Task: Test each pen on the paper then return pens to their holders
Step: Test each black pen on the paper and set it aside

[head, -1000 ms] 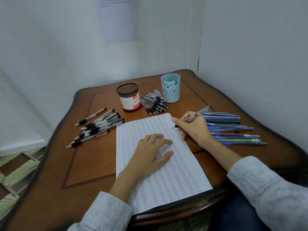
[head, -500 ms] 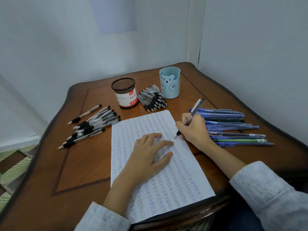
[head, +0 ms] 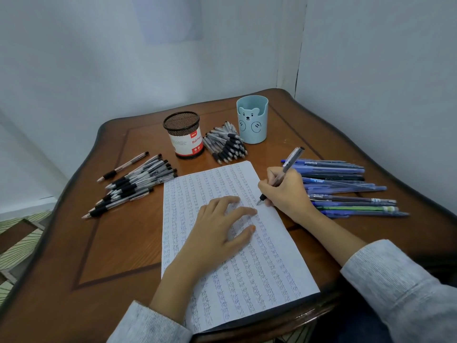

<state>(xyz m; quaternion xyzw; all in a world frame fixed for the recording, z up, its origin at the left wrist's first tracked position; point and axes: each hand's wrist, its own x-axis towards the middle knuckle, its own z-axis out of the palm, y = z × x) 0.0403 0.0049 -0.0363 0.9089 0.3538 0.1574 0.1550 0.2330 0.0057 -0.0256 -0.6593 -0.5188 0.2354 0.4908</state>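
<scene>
1. Here, the right hand (head: 288, 191) is gripping a grey pen (head: 291, 160) between the thumb and the fingers, and the tip of this pen is touching the paper (head: 267, 276) near its right edge.
2. The left hand (head: 220, 226) is lying flat on the middle of the paper, with the fingers straight and a little spread, and it is holding nothing.
3. The paper is lying on the brown tabletop (head: 111, 243), close to the person, and rows of small blue writing are covering it.
4. Behind the paper two holders are standing upright: a black mesh holder (head: 184, 134) with a red and white label on the left, and a light blue cup (head: 252, 122) with a bear face on the right. I cannot tell if anything is inside them.
5. A pile of black pens (head: 225, 144) is lying between the two holders.
6. A row of black pens (head: 133, 186) is lying on the tabletop left of the paper.
7. Some blue pens (head: 346, 186) are lying right of the paper, just beside the right hand.
</scene>
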